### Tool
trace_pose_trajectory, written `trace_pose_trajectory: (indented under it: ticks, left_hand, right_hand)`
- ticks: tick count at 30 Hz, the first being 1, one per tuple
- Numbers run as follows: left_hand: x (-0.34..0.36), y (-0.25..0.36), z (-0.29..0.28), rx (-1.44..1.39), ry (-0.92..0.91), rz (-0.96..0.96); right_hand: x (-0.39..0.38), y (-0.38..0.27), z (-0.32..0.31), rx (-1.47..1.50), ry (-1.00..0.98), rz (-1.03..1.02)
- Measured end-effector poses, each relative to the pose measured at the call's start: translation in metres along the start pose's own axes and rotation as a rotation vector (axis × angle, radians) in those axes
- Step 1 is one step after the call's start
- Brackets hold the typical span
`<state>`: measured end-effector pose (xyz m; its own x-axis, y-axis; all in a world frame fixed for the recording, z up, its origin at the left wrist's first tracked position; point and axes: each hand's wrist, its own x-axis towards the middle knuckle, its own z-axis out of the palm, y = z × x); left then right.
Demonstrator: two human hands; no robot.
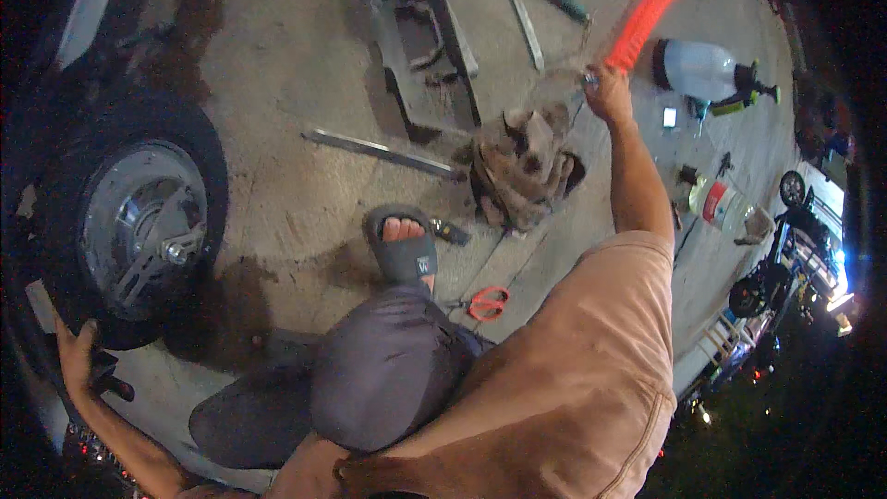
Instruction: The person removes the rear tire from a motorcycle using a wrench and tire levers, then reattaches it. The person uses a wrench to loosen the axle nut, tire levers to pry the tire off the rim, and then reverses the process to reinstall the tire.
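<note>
Filling the left of the view, a wheel (139, 217) is seen: a round black rubber tyre around a shiny metal hub with spokes. Its lower edge is touched by the left hand (76, 356), whose fingers are spread flat against the rubber, clasping nothing. Rough, stained concrete floor (286, 65) lies beneath. A coiled orange hose (661, 0), ribbed and springy, runs in from the top; its lower end is gripped by the right hand (607, 92), fingers clenched around it at arm's length. A crumpled brown rag (522, 162) lies just below that hand. Small red-handled scissors (485, 302) rest near the sandalled foot (404, 245).
</note>
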<state>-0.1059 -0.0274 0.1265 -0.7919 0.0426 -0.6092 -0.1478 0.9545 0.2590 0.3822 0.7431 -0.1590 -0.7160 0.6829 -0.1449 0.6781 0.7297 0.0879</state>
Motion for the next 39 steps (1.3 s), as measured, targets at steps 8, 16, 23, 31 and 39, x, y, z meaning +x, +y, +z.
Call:
trace_pose_trajectory:
  ticks: [8,16,23,31,39]
  left_hand:
    - [0.029,-0.054,-0.018,0.096,0.146,0.094]
    - [0.024,-0.039,-0.005,0.201,0.254,0.094]
    - [0.019,-0.031,0.019,0.331,0.433,0.168]
    - [-0.012,-0.035,0.024,0.050,0.490,0.202]
    - [-0.050,-0.023,0.030,-0.159,0.488,0.302]
  right_hand:
    - [-0.165,-0.130,-0.081,0.832,-0.209,-0.167]
    - [-0.251,-0.154,-0.029,0.619,-0.558,0.081]
    - [-0.240,-0.092,-0.029,0.636,-0.044,0.304]
    - [-0.223,-0.181,-0.032,0.849,0.151,0.193]
    - [-0.159,-0.281,-0.007,0.976,0.427,0.326]
